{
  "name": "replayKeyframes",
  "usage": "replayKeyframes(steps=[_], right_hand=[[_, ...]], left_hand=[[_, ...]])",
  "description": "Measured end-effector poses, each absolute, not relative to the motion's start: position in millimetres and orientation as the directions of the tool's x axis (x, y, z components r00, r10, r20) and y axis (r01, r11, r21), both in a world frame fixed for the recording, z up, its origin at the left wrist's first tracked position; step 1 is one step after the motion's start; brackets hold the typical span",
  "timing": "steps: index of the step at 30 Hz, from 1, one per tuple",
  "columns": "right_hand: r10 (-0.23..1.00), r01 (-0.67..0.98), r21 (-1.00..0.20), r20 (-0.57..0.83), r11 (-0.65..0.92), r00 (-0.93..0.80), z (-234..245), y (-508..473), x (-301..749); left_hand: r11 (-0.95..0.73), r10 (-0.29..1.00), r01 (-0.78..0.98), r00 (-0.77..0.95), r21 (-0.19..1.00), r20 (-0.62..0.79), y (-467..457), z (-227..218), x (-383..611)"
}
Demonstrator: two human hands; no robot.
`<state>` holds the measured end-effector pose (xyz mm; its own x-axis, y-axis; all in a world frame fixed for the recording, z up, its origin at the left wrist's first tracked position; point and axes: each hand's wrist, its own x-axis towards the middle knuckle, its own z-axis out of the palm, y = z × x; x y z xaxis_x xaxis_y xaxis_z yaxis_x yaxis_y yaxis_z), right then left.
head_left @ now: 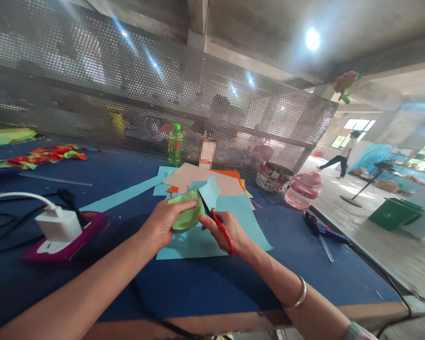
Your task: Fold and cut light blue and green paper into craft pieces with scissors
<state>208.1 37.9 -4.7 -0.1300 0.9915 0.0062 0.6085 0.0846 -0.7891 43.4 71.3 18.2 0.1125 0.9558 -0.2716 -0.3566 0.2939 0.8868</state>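
Head view, nearest first: two hands were in frame, both yours. Your left hand point(165, 222) gripped one piece of green paper point(188, 213), and your right hand point(222, 231) clenched one pair of red-handled scissors point(224, 231), with the dark blades at the paper's edge. One metal bangle point(300, 293) circled your right forearm.

Both hands were above one light-blue sheet point(198, 245), which lay on the dark blue table point(156, 297). One long strip of blue paper point(120, 198) ran off to the left. Beside it sat one white charger point(58, 225) on a magenta flat object point(65, 248), with black cables point(17, 219) nearby. To the right lay one blue hot glue gun point(320, 227).

Farther on you had one overlapping stack of peach and orange paper point(201, 179), one green bottle point(175, 145), one woven basket point(274, 177), one pink plastic jar point(303, 190) and a heap of colored paper scraps point(46, 157). A perforated metal screen point(163, 89) rose behind the table. Off to the right, on the concrete floor point(386, 255), stood one green bin point(395, 213), while one person point(338, 158) walked near the windows point(354, 132).
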Motion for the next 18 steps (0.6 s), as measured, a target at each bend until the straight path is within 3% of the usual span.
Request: replayKeyframes(steps=[18], right_hand=[[0.99, 0.593, -0.798, 0.026, 0.102, -0.136, -2.1, 35.1, 206.2]], left_hand=[[0.312, 0.95, -0.34, 0.135, 0.887, -0.282, 71.0, 17.3, 44.4]])
